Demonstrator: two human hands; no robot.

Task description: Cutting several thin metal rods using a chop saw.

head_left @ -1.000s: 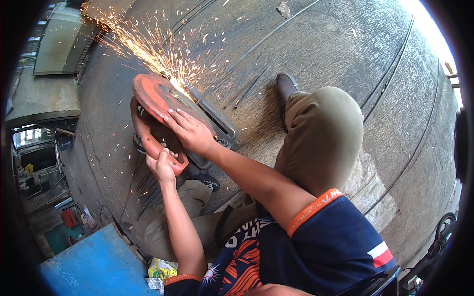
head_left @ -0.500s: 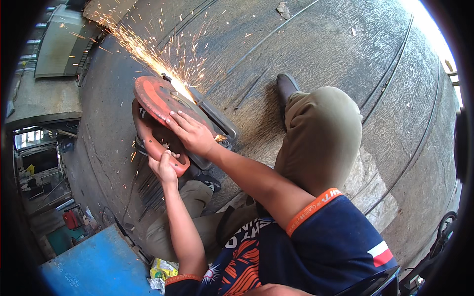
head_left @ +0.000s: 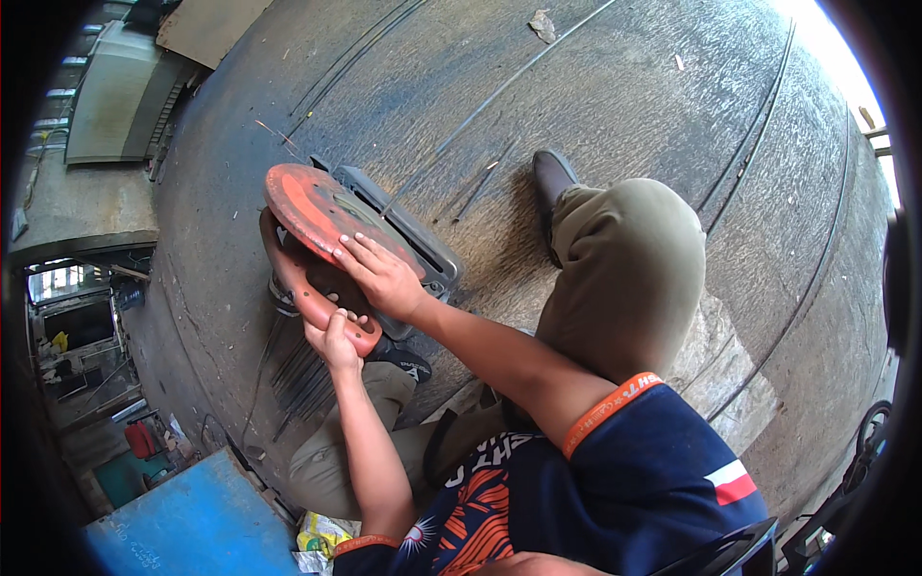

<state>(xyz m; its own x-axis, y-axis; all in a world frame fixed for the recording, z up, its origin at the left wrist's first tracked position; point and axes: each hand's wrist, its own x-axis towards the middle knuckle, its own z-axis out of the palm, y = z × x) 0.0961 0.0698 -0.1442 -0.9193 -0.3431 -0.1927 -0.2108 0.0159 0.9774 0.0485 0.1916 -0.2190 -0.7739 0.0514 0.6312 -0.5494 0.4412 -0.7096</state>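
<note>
Cut-off saw: orange-red and dark grey metal machine (head_left: 357, 217), standing on the floor left of centre, ahead of the person.
Guard: round, orange-red, scuffed metal disc cover (head_left: 322, 204) on the upper part of the saw.
Handle: orange-red looped grip (head_left: 309, 300), on the near left side of the guard.
Left hand: left hand (head_left: 336, 338), fingers closed around the near end of the handle.
Right hand: right hand (head_left: 377, 276), laid on the near right part of the guard, fingers extended; not wrapped around anything.
Rod: long, thin grey metal rod (head_left: 519, 81), running from the far side toward the saw's right side; clamping cannot be determined.
Rod bundle: dark, thin metal rods (head_left: 300, 372), lying on the floor near the saw's near left side.
Right leg: khaki trouser leg (head_left: 629, 274), knee bent, right of the saw.
Floor: rough grey surface (head_left: 634, 110).
Near left: flat blue panel (head_left: 197, 518).
</note>
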